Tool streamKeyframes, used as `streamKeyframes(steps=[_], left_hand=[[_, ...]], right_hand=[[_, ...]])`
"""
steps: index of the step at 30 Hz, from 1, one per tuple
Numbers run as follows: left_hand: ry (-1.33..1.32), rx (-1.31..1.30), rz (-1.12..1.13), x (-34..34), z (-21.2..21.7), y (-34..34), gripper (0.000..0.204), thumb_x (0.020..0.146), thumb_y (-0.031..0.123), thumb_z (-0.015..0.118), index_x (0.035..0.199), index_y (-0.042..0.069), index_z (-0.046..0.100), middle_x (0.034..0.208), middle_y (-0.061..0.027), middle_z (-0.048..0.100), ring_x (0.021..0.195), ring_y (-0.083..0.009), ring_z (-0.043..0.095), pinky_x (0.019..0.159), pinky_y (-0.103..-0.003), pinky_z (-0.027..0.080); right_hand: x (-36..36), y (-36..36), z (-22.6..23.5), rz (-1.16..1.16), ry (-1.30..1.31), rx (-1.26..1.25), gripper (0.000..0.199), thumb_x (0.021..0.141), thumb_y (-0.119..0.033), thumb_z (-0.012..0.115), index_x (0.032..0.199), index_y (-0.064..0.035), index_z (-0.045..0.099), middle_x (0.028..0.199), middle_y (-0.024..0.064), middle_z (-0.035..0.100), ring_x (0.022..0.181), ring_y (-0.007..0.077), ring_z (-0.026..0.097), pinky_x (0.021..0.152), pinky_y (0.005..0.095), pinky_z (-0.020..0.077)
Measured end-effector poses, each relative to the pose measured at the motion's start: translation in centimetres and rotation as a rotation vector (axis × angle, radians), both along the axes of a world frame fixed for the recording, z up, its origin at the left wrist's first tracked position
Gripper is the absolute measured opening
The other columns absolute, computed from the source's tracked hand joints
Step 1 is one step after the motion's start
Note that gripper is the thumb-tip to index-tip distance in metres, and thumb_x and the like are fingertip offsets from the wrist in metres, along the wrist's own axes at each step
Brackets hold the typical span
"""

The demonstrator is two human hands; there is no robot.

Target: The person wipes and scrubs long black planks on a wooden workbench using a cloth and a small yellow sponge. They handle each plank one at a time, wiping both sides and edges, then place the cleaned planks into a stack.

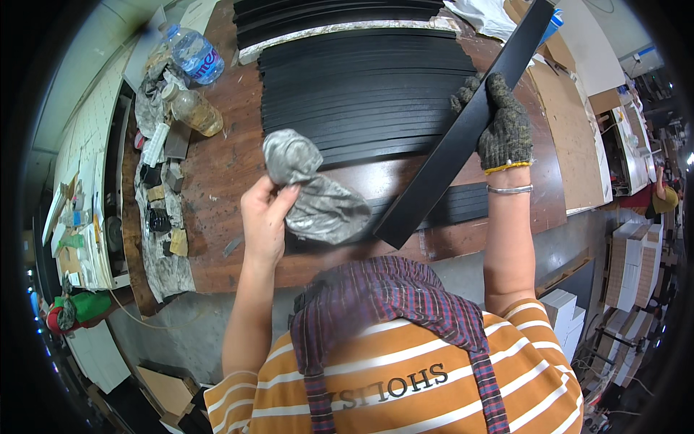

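My bare left hand (pixel 264 220) pinches a grey, stained cloth (pixel 325 206) that hangs bunched over the near part of the table. My right hand (pixel 505 130), in a dark knitted glove with a yellow cuff edge, grips a long flat black strip (pixel 463 134). The strip slants from the upper right down to the middle, its near end close to the table's front. Behind both hands lies a wide row of similar black strips (pixel 361 87), side by side. A few more black strips (pixel 463 205) lie near the front edge, partly hidden by the held one.
On the brown table's (pixel 217 253) left side stand a large plastic bottle (pixel 195 54) and a smaller bottle of yellowish liquid (pixel 192 110). Small blocks and rags (pixel 160 202) line that edge. A cardboard sheet (pixel 567 137) lies at right. Other people (pixel 659 199) are at both far sides.
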State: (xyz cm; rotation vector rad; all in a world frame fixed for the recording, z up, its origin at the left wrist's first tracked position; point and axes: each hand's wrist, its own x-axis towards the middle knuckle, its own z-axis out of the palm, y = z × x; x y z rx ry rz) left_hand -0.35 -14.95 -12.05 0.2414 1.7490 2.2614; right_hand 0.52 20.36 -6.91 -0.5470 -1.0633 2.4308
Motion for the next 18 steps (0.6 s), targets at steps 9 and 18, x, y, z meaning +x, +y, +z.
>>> streamKeyframes(steps=[9,18], left_hand=[[0.221,-0.512,-0.42,0.3,2.1,10.9,0.026,0.094,0.018,0.071,0.109,-0.003,0.07,0.091,-0.0064,0.074,0.084,-0.0091,0.065,0.079,-0.028,0.053],[-0.32,-0.205,-0.102,3.9,-2.5,-1.0,0.022,0.098,0.009,0.064,0.115,-0.005,0.066,0.099,-0.013,0.074,0.085,-0.0185,0.073,0.077,-0.033,0.06]], right_hand=[[-0.7,-3.5,-3.8,0.002,-0.066,-0.015,0.02,0.102,-0.021,0.059,0.107,-0.0015,0.059,0.091,0.0146,0.066,0.075,0.0304,0.065,0.068,0.0454,0.0585],[0.7,2.3,1.8,-0.011,0.049,0.315,0.02,0.096,-0.015,0.068,0.109,0.0001,0.063,0.09,0.0155,0.072,0.072,0.0267,0.071,0.065,0.0394,0.0617]])
